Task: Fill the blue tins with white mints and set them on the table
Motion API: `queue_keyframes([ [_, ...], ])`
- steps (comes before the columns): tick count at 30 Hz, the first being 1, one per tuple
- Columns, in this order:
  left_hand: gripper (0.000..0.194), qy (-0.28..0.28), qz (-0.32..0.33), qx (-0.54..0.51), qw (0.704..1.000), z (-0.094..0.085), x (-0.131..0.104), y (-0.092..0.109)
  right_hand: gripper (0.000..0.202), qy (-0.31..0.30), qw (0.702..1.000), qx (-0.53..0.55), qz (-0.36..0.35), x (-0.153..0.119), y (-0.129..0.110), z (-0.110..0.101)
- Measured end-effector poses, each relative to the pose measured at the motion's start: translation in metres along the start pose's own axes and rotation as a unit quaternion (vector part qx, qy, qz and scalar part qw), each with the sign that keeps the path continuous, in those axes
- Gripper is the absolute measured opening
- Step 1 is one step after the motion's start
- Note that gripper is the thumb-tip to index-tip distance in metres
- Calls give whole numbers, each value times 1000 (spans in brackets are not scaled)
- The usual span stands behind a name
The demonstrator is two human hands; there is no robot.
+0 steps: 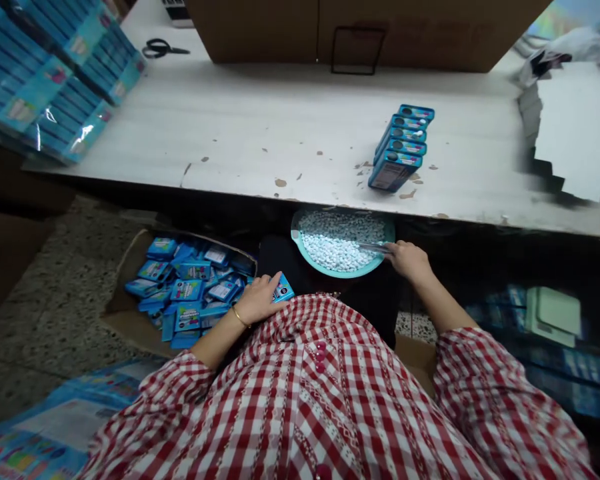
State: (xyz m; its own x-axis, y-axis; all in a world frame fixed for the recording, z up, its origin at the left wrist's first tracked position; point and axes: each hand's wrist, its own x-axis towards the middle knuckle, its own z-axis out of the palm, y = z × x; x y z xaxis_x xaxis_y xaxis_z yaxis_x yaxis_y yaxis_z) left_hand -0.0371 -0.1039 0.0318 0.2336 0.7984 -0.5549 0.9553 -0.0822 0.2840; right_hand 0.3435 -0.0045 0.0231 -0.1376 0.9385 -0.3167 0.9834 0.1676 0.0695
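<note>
My left hand is closed on a small blue box close to my lap. My right hand grips a metal scoop whose far end lies among the white pellets. They fill a turquoise bowl below the table's front edge. To the left of my left hand, an open carton holds several loose blue boxes. On the table stands a row of several upright blue boxes, with small white bits on top of some.
Beyond the row, a large brown carton spans the back of the white table. Black scissors and wrapped blue packs lie at the left. White card sheets are stacked at the right.
</note>
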Motion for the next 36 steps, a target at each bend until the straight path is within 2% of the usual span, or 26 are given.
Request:
queue_keyframes([
  [3,98,4,-2,-108,994,-1,9,-11,34,-17,998,56,3,16,-20,10],
  [5,105,18,2,-240,971,-2,11,-22,33,-22,992,125,9,30,-39,21],
  [7,99,40,0,-403,914,-5,9,-31,33,-25,983,180,15,44,-58,33],
  [10,84,51,13,-597,801,-13,6,-32,34,-19,973,227,26,62,-78,47],
  [11,83,48,24,-629,775,-16,7,-28,34,-16,969,245,28,67,-81,50],
  [13,82,36,45,-649,759,-20,14,-16,36,-12,958,285,21,72,-81,54],
  [16,76,34,46,-639,767,-21,35,3,38,-5,942,336,-6,73,-73,55],
  [20,72,97,53,-629,769,-24,74,17,40,26,910,414,-18,67,-52,45],
  [23,63,148,98,-541,822,-34,100,24,36,55,874,482,-34,59,-34,26],
  [25,59,178,139,-474,851,-42,113,30,36,68,869,487,-52,53,-23,8],
  [28,58,200,200,-412,866,-49,129,41,38,69,883,455,-94,44,-13,-26],
  [30,57,202,222,-374,877,-51,137,49,38,58,905,402,-126,39,-13,-50],
  [34,58,197,228,-305,903,-49,147,62,38,13,964,219,-150,31,-25,-93],
  [36,58,202,230,-290,907,-47,149,65,38,-7,982,119,-150,28,-34,-110],
])
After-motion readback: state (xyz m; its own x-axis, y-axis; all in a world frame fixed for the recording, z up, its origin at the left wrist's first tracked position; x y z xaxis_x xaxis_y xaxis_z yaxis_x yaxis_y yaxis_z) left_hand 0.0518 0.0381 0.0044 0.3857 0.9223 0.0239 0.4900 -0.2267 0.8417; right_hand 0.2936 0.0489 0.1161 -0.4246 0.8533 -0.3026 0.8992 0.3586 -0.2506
